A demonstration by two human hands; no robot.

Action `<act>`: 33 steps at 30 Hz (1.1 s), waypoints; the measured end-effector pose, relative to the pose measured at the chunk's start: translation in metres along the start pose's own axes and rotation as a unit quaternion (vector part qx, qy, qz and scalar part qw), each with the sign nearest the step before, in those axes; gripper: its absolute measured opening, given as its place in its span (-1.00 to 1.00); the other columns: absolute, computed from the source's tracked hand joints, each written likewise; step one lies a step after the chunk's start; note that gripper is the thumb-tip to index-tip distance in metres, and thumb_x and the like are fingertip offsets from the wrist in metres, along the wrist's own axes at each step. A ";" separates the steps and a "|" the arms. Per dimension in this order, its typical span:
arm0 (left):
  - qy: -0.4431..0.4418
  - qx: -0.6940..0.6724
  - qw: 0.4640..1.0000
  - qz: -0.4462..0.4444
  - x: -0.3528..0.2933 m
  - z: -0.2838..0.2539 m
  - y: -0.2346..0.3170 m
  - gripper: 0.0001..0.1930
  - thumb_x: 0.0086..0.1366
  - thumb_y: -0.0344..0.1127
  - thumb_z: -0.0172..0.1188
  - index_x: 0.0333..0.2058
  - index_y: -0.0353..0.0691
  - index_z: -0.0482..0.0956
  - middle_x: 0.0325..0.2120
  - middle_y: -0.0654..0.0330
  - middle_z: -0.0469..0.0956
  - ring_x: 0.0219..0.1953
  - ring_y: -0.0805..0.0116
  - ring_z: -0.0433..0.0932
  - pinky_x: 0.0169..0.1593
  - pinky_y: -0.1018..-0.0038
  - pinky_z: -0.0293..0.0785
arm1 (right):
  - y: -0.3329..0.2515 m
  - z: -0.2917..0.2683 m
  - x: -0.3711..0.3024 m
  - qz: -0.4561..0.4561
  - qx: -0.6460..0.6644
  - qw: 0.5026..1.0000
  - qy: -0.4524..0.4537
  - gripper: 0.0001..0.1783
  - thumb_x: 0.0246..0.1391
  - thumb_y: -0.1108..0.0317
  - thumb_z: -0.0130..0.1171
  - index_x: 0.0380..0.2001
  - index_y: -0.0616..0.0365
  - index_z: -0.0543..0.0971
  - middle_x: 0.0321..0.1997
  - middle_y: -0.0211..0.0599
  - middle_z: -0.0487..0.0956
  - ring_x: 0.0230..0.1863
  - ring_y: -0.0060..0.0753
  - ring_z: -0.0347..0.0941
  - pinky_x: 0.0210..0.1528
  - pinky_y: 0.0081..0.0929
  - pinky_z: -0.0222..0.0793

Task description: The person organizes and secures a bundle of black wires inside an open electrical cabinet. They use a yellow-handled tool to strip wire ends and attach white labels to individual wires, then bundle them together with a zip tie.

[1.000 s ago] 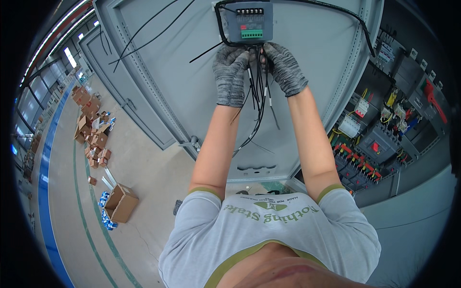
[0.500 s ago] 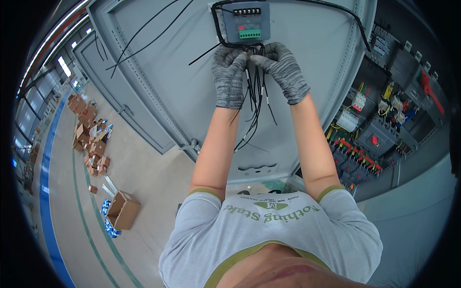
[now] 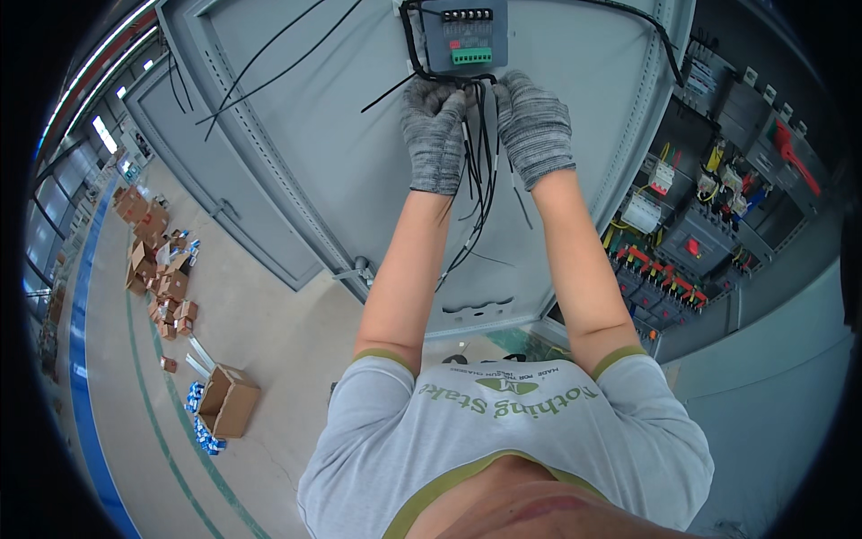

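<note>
Wire bundle (image 3: 486, 153): hanging just below grey terminal module (image 3: 462, 38), running lengthwise downward. Pinching near bundle's top with left hand (image 3: 435, 130), thumb and fingers together; flanking closely on opposite side with right hand (image 3: 534, 126), fingertips hidden, closure unreadable.

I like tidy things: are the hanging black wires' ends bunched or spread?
Spread: the hanging black wires fan out, with tips pointing different ways.
</note>
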State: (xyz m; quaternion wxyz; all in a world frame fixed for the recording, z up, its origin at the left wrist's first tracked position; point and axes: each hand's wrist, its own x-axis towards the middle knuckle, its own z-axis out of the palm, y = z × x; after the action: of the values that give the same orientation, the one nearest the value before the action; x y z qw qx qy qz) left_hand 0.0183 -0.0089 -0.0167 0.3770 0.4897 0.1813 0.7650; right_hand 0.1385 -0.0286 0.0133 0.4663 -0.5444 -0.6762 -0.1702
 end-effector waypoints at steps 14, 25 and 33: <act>-0.019 -0.020 0.999 -0.024 0.007 -0.005 -0.003 -0.73 0.22 -0.55 0.08 -0.08 -0.42 0.38 -0.27 0.04 0.57 -0.35 0.37 0.60 -0.25 0.52 0.56 | 0.013 0.013 -0.003 0.105 0.353 0.930 0.005 -0.86 0.16 0.37 0.10 -0.28 0.20 0.50 -0.48 -0.31 0.55 -0.51 -0.49 0.50 -0.47 -0.46 0.46; -0.028 0.004 0.998 -0.056 0.006 -0.004 0.011 -0.73 0.20 -0.58 0.09 -0.10 -0.42 0.39 -0.28 0.04 0.57 -0.35 0.38 0.61 -0.29 0.56 0.57 | 0.018 0.018 -0.016 0.072 0.284 0.954 0.059 -0.90 -0.04 0.40 0.20 -0.41 0.16 0.56 -0.46 -0.24 0.55 -0.45 -0.26 0.49 -0.30 -0.37 0.43; -0.026 0.014 0.998 -0.051 0.007 -0.007 0.011 -0.71 0.19 -0.57 0.11 -0.10 -0.42 0.38 -0.29 0.04 0.58 -0.33 0.36 0.62 -0.28 0.54 0.57 | 0.015 -0.003 -0.002 0.164 0.345 0.920 -0.083 -0.82 0.03 0.35 0.20 -0.32 0.22 0.60 -0.48 -0.32 0.57 -0.50 -0.54 0.45 -0.38 -0.55 0.43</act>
State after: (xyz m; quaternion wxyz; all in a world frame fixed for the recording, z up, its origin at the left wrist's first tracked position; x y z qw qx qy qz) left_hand 0.0062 -0.0099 -0.0085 0.4133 0.5049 0.2074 0.7288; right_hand 0.1534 -0.0266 0.0093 0.5892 -0.4649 -0.6305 0.1981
